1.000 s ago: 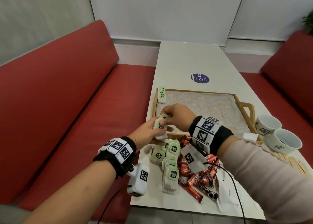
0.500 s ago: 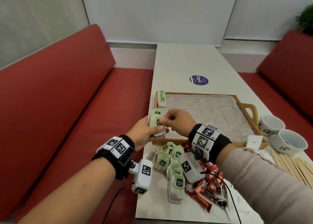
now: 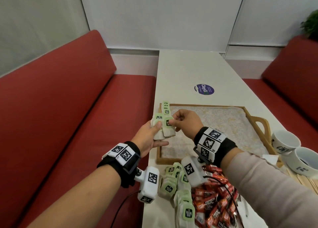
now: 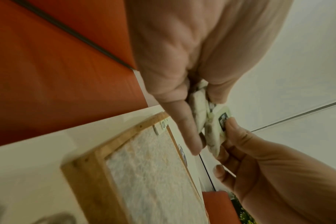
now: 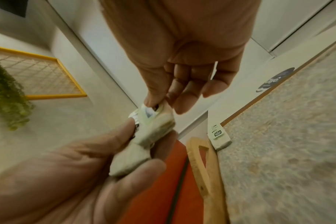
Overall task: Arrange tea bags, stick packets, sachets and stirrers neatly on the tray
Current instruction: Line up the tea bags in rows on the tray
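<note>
My left hand (image 3: 148, 135) grips a small stack of green-tagged tea bags (image 3: 160, 132), lifted above the near left corner of the wooden tray (image 3: 261, 124). Thumb and forefinger of my right hand (image 3: 174, 123) pinch the green tag of the front tea bag (image 3: 167, 124). The left wrist view shows that front bag (image 4: 217, 133) fanned out from the stack (image 4: 199, 112). In the right wrist view the stack (image 5: 153, 130) lies across my left fingers (image 5: 136, 171). A short row of tea bags (image 3: 166, 109) lies in the tray's far left corner.
Loose tea bags (image 3: 173, 184) and red stick packets (image 3: 215, 203) are heaped on the table in front of the tray. Two white cups (image 3: 285, 142) stand right of the tray, with wooden stirrers (image 3: 308, 182) beside them. Red benches (image 3: 72, 124) flank the narrow table.
Both hands have risen from the tray's near edge with the tea bags. The front bag now stands fanned out from the stack, pinched by my right fingers.
</note>
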`<state>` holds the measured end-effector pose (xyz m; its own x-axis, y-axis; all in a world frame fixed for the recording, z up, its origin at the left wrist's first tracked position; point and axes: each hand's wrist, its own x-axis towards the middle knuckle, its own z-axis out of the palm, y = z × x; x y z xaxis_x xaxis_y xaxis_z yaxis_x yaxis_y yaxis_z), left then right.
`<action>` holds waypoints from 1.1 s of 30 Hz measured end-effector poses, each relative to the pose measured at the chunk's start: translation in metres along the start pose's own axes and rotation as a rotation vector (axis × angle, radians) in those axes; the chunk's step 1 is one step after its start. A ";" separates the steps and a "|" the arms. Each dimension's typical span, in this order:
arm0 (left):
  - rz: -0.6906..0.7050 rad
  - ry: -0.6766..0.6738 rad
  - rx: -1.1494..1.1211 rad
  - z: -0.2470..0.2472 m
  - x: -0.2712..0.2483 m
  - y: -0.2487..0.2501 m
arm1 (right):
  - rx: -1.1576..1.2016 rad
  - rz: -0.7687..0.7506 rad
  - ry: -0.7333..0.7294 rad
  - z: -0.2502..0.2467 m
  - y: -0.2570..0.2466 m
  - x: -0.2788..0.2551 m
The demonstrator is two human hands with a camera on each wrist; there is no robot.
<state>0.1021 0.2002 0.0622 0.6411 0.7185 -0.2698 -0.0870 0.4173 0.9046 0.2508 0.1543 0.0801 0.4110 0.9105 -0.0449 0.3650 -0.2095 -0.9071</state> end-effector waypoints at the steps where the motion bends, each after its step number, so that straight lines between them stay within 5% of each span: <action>1: 0.009 0.023 0.010 -0.002 0.007 0.003 | 0.002 0.006 -0.002 0.000 0.000 0.009; 10: 0.076 0.217 0.059 -0.015 0.063 0.012 | -0.062 0.184 -0.014 -0.006 0.023 0.077; 18: 0.076 0.220 0.095 -0.018 0.094 0.014 | -0.124 0.267 -0.115 0.016 0.044 0.122; 33: 0.073 0.199 0.053 -0.021 0.102 0.013 | -0.295 0.338 -0.083 0.030 0.056 0.149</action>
<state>0.1505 0.2910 0.0398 0.4707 0.8437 -0.2580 -0.0844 0.3341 0.9388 0.3073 0.2886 0.0105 0.4840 0.7967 -0.3620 0.4493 -0.5812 -0.6785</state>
